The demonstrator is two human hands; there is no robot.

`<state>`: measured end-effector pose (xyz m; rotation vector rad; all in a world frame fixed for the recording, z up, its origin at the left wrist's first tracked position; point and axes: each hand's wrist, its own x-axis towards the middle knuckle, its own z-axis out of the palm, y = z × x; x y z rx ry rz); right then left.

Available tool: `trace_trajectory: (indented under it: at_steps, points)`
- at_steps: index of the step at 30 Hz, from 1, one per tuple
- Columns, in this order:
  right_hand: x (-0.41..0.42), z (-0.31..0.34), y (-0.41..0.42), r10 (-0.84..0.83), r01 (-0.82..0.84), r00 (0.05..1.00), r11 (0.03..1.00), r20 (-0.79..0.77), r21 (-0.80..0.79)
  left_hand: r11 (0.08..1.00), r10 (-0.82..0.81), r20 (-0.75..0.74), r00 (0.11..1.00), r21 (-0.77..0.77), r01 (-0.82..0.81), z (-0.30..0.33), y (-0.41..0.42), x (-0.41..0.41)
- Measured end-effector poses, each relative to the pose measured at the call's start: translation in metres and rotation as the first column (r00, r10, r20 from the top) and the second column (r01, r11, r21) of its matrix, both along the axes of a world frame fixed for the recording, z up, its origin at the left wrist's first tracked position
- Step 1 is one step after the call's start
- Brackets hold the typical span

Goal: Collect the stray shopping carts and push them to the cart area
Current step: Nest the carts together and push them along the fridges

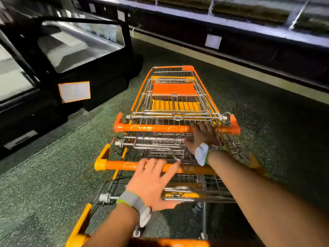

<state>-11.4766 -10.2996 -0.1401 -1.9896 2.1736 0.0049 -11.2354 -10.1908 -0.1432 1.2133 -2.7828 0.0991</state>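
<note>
Three wire shopping carts with orange trim stand nested in a row on the aisle floor. The front cart [174, 90] has an orange child-seat flap and an orange handle [151, 128]. My right hand [203, 138] reaches forward, its fingers lying over the right part of that handle. My left hand [153, 182] rests with spread fingers on the middle cart's handle [124, 165]. The nearest cart's handle [178, 244] shows at the bottom edge, below my arms. Both wrists wear bands.
A black glass-topped freezer chest [80, 50] with an orange-framed label [74, 91] stands close on the left. A long dark display case [249, 41] runs along the right and back. Speckled green floor [53, 175] lies between them, and the carts point up that aisle.
</note>
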Motion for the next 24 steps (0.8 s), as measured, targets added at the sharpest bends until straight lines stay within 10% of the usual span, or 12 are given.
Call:
trace_trajectory:
  at_steps: [24]
  points:
    - [-0.308, 0.007, -0.353, 0.140, -0.142, 0.989, 0.989, -0.039, -0.039, 0.981, 0.190, -0.035, 0.981, -0.034, -0.191, 0.001, -0.318, -0.335]
